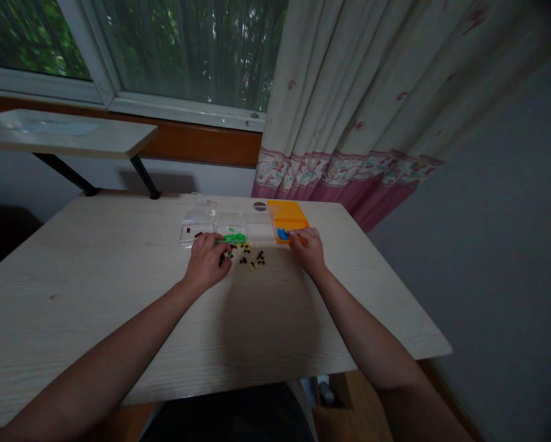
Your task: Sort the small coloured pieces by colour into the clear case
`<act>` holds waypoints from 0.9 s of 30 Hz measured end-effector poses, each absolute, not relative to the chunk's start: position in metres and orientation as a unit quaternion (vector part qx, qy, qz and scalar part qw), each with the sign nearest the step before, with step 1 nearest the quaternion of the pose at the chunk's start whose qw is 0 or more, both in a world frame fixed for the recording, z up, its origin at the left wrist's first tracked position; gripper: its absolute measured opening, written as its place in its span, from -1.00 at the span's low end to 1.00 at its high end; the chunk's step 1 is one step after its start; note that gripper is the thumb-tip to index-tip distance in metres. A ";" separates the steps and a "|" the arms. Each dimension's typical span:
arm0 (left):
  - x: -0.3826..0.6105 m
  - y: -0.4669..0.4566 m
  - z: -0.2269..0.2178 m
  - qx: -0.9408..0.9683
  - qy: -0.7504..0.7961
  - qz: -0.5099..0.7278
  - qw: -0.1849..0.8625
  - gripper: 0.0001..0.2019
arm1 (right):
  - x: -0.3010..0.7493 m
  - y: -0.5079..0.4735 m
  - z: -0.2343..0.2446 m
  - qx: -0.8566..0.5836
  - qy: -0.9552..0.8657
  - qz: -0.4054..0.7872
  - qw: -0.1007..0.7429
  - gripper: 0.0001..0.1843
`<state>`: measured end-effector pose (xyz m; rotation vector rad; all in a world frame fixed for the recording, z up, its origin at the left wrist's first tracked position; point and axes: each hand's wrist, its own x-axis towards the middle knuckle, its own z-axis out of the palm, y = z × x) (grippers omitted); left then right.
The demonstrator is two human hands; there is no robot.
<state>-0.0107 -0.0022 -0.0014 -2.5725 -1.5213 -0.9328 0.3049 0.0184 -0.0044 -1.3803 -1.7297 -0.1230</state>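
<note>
Both arms reach straight out over the surface (96,288), forearms bare, palms down. The left hand (206,258) is curled, knuckles up, with bent fingers sitting right on the near-left edge of the loose beads (250,258). Looks like a thin green stick pokes out past its fingertips, but I honestly can't tell if it's pinching that, a bead, or nothing. The right hand (308,248) is curled too, with its fingertips at the near corner of the orange tray (288,215). There's a bit of orange by the fingers, too blurry to say if it's holding something.

Counts: two hands, one clear box (229,224), one orange tray, one green pile (235,237), one blue pile (282,234), and one scatter of loose beads. The loose ones are too tiny to count properly, maybe a dozen or more.

The loose beads lie between the two hands, closer to the left, right on the bare surface. They're mostly dark brown with a few yellow mixed in. The clear box sits just beyond the left hand, split into compartments. The green pile is in the one just past the left fingertips, and a single dark bit sits in the far-left one. The blue pile is just left of the right hand's fingertips, at the near edge of the orange tray. The tray butts up against the clear box.
</note>
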 end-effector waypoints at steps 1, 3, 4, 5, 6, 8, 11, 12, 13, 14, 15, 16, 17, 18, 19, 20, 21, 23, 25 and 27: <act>-0.010 -0.002 -0.001 -0.823 -0.485 -0.296 0.006 -0.81 | 0.304 0.018 -0.004 -0.554 -0.703 -0.049 0.443 -0.66; -0.010 -0.003 0.001 -0.824 -0.485 -0.292 0.005 -0.82 | 0.303 0.018 -0.004 -0.549 -0.713 -0.049 0.433 -0.65; -0.010 -0.003 0.002 -0.825 -0.484 -0.291 0.004 -0.83 | 0.303 0.018 -0.005 -0.548 -0.718 -0.049 0.427 -0.65; -0.010 -0.003 0.003 -0.826 -0.483 -0.290 0.004 -0.83 | 0.303 0.018 -0.005 -0.547 -0.722 -0.047 0.421 -0.64; -0.010 -0.004 0.003 -0.827 -0.481 -0.289 0.002 -0.84 | 0.303 0.019 -0.005 -0.546 -0.726 -0.046 0.416 -0.64; -0.011 -0.005 0.005 -0.831 -0.477 -0.286 -0.001 -0.85 | 0.303 0.019 -0.006 -0.544 -0.731 -0.043 0.410 -0.62; -0.011 -0.006 0.008 -0.832 -0.475 -0.287 -0.001 -0.88 | 0.303 0.019 -0.005 -0.539 -0.736 -0.035 0.408 -0.61; -0.011 -0.006 0.009 -0.831 -0.476 -0.287 0.002 -0.89 | 0.303 0.018 -0.005 -0.537 -0.738 -0.032 0.408 -0.60; -0.011 -0.006 0.009 -0.830 -0.477 -0.287 0.007 -0.90 | 0.303 0.018 -0.005 -0.535 -0.739 -0.030 0.409 -0.60; -0.011 -0.007 0.010 -0.831 -0.477 -0.286 0.012 -0.91 | 0.302 0.017 -0.004 -0.533 -0.740 -0.031 0.409 -0.60; -0.011 -0.007 0.011 -0.832 -0.477 -0.284 0.016 -0.92 | 0.301 0.017 -0.004 -0.531 -0.741 -0.033 0.409 -0.60; -0.012 -0.006 0.011 -0.833 -0.475 -0.282 0.020 -0.91 | 0.300 0.016 -0.003 -0.530 -0.742 -0.037 0.409 -0.60; -0.012 -0.006 0.011 -0.836 -0.472 -0.280 0.024 -0.90 | 0.299 0.016 -0.003 -0.530 -0.742 -0.040 0.408 -0.60; -0.012 -0.006 0.010 -0.837 -0.470 -0.279 0.029 -0.89 | 0.298 0.015 -0.002 -0.531 -0.743 -0.043 0.406 -0.61; -0.012 -0.005 0.009 -0.839 -0.467 -0.278 0.034 -0.87 | 0.297 0.015 -0.002 -0.531 -0.744 -0.045 0.402 -0.62; -0.012 -0.005 0.008 -0.841 -0.464 -0.276 0.040 -0.85 | 0.295 0.014 -0.001 -0.532 -0.746 -0.047 0.396 -0.63; -0.012 -0.005 0.007 -0.842 -0.462 -0.274 0.046 -0.83 | 0.294 0.013 -0.001 -0.533 -0.749 -0.051 0.390 -0.65; -0.012 -0.004 0.006 -0.847 -0.457 -0.267 0.055 -0.81 | 0.290 0.010 0.001 -0.529 -0.759 -0.057 0.374 -0.68; -0.012 -0.004 0.007 -0.848 -0.455 -0.266 0.056 -0.80 | 0.284 0.006 0.004 -0.517 -0.774 -0.056 0.362 -0.71; -0.012 -0.003 0.009 -0.840 -0.462 -0.279 0.049 -0.79 | 0.275 0.001 0.006 -0.499 -0.792 -0.050 0.348 -0.73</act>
